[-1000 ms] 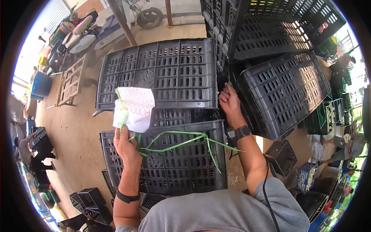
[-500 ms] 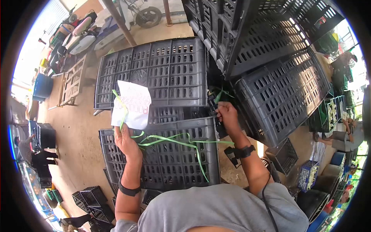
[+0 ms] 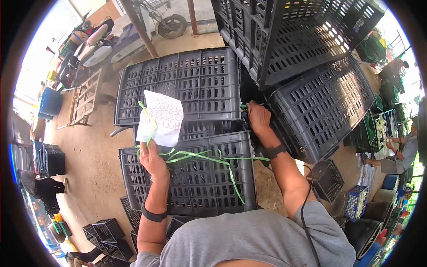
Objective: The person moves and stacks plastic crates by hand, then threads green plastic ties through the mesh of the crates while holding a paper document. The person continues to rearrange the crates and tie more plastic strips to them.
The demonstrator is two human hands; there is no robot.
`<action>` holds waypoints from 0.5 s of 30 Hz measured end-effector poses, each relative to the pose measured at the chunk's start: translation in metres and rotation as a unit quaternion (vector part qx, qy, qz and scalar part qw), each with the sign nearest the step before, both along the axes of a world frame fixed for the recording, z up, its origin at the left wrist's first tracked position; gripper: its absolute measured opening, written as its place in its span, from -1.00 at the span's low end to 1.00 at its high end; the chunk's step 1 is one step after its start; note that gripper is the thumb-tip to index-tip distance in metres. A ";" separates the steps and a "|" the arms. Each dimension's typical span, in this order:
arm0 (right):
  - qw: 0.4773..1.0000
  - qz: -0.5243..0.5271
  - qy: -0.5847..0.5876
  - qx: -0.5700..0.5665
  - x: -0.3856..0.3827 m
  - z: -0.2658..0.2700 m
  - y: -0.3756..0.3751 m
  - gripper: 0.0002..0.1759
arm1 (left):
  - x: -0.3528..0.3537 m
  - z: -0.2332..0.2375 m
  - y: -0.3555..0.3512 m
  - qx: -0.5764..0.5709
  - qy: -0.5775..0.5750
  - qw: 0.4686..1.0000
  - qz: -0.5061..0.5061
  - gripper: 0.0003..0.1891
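Note:
My left hand (image 3: 154,161) pinches the lower edge of a white paper (image 3: 161,119) with red markings, together with a green strap (image 3: 195,155). The strap trails right over the lower black crate (image 3: 187,196). Behind the paper is the upper black crate (image 3: 204,84). My right hand (image 3: 259,116) is closed at the right edge of that crate, in the gap beside the tilted black crate (image 3: 322,104). Something green shows at its fingertips, but what it grips is too small to make out.
A large black crate (image 3: 302,49) stands open at the upper right. A wooden frame (image 3: 86,95) and a blue tub (image 3: 49,103) are at the left. Small black crates (image 3: 108,231) sit at the lower left. Another person (image 3: 397,151) is at the far right.
My right hand has moved up and turned, its back now facing up. The left hand and paper have shifted slightly right in view, and the crates appear slightly shifted too.

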State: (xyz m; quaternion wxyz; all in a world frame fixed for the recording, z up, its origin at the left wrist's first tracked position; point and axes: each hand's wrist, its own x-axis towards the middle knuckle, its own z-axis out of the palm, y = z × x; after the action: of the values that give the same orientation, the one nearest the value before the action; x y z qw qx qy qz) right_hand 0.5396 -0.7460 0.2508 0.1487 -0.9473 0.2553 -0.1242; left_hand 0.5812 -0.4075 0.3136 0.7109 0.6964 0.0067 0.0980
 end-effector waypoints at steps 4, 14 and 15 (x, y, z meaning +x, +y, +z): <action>0.997 -0.021 -0.060 0.045 -0.034 -0.003 0.017 -0.75 | -0.001 0.001 -0.002 0.013 -0.013 1.000 0.005 -0.70; 0.854 0.415 0.245 0.196 -0.430 -0.108 0.047 -0.91 | 0.001 0.009 -0.006 -0.035 0.047 0.997 0.044 -0.73; 0.865 0.293 0.272 0.303 -0.423 -0.064 0.053 -0.92 | 0.002 0.013 -0.005 -0.061 0.069 0.995 0.037 -0.73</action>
State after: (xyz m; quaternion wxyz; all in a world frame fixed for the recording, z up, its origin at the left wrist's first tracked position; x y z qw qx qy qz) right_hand 0.1170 -0.6934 0.1864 0.3830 -0.8829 0.0215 0.2710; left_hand 0.5828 -0.4123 0.3268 0.7457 0.6562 0.0878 0.0757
